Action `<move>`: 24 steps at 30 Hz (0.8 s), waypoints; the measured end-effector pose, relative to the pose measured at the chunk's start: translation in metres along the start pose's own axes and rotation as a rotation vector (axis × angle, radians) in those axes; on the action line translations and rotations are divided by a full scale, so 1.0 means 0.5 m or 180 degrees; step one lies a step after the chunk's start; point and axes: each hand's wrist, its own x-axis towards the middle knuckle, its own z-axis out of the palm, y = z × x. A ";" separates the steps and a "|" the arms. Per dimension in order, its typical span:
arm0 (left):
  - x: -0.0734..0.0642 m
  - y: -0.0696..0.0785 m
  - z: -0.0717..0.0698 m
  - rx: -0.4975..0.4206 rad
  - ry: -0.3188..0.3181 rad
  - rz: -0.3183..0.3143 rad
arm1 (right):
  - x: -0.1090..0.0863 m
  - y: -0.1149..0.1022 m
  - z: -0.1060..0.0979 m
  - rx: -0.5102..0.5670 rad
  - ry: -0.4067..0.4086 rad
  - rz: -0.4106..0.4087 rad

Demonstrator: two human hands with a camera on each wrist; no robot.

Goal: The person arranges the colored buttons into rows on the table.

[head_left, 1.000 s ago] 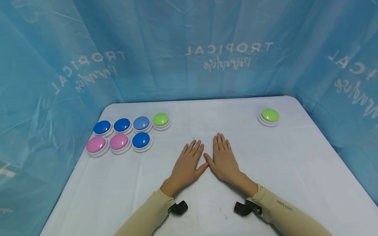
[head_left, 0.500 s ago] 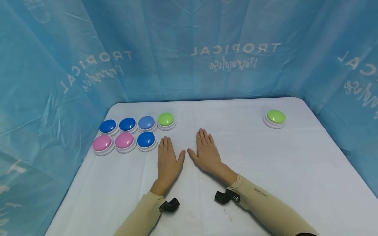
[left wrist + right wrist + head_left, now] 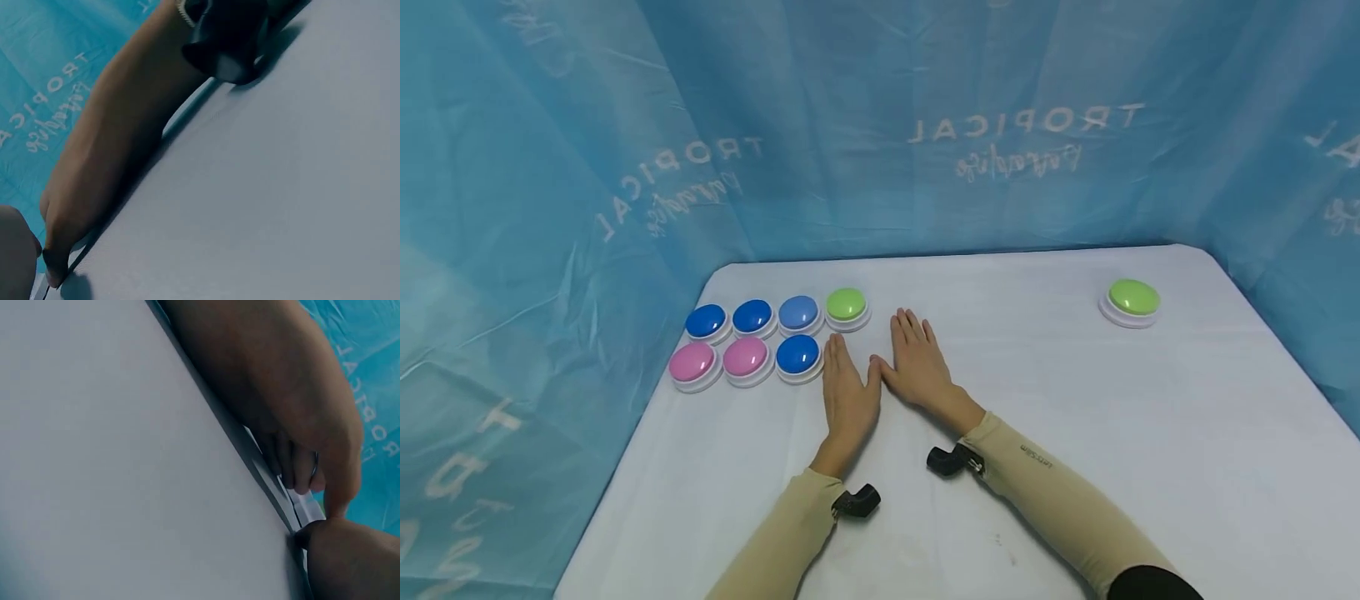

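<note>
On the white-covered tabletop (image 3: 1075, 383), toward the far left corner, two dark blue buttons (image 3: 752, 316), one light blue button (image 3: 798, 312) and one green button (image 3: 846, 304) are ranged in a row. Two pink buttons (image 3: 746, 356) and one blue button (image 3: 797, 354) are set in front. A second green button (image 3: 1134, 297) is placed near the far right corner. The left hand (image 3: 850, 400), just beside the blue button, and the right hand (image 3: 919, 362) are held with fingers straight, thumbs touching.
</note>
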 end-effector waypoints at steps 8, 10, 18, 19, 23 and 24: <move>0.036 0.000 0.009 -0.0114 0.0237 -0.0145 | 0.078 -0.009 0.018 0.0428 -0.0005 0.0044; 0.044 0.000 0.012 -0.0153 0.0245 -0.0174 | 0.093 -0.014 0.023 0.0478 -0.0008 0.0033; 0.083 0.000 0.021 -0.0301 0.0400 -0.0349 | 0.140 -0.026 0.038 0.0750 0.0065 0.0021; 0.086 0.000 0.022 -0.0312 0.0415 -0.0357 | 0.142 -0.026 0.038 0.0760 0.0066 0.0052; 0.091 -0.002 0.027 -0.0349 0.0404 -0.0373 | 0.143 -0.022 0.039 0.0759 0.0058 0.0152; 0.090 -0.003 0.027 -0.0345 0.0397 -0.0378 | 0.143 -0.020 0.041 0.0746 0.0061 0.0157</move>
